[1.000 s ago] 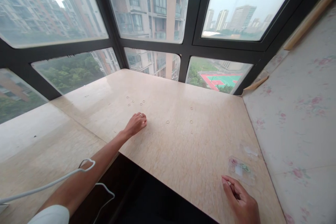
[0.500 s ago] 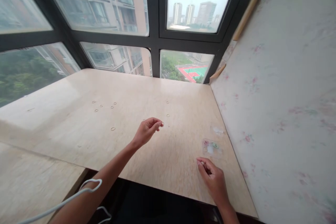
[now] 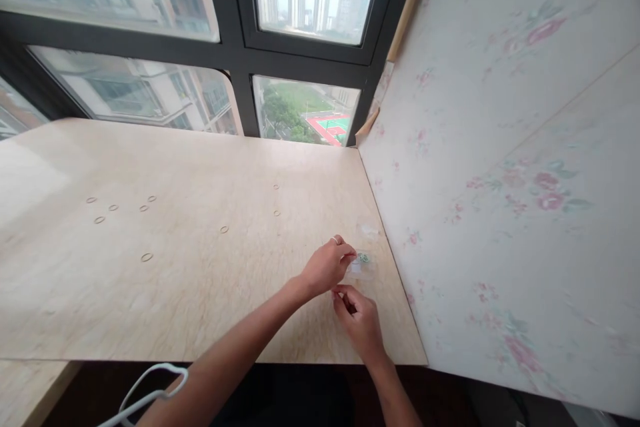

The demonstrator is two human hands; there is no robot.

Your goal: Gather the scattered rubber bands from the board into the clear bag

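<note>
My left hand (image 3: 326,267) reaches over a small clear plastic box (image 3: 369,274), its fingertips pinched at the box's left part. A thin pale ring (image 3: 335,240) shows at one of its fingers; whether it is worn or held is unclear. In the box lie green rings (image 3: 363,258); the left fingers cover part of the contents. Just below, my right hand (image 3: 361,321) is closed in a pinch at the box's near left side. Anything between those fingertips is too small to make out.
Several thin rings (image 3: 147,257) lie scattered on the marbled tabletop (image 3: 200,307), with others (image 3: 277,213) nearer the middle. A clear plastic piece (image 3: 369,231) sits behind the box. A flowered wall (image 3: 475,213) bounds the right, windows the back. A white cable (image 3: 150,380) hangs by my left forearm.
My left hand has moved right, from above the middle of the table to the box, where it had a small ring at its fingertips. The view has turned right; my right hand stays pinched.
</note>
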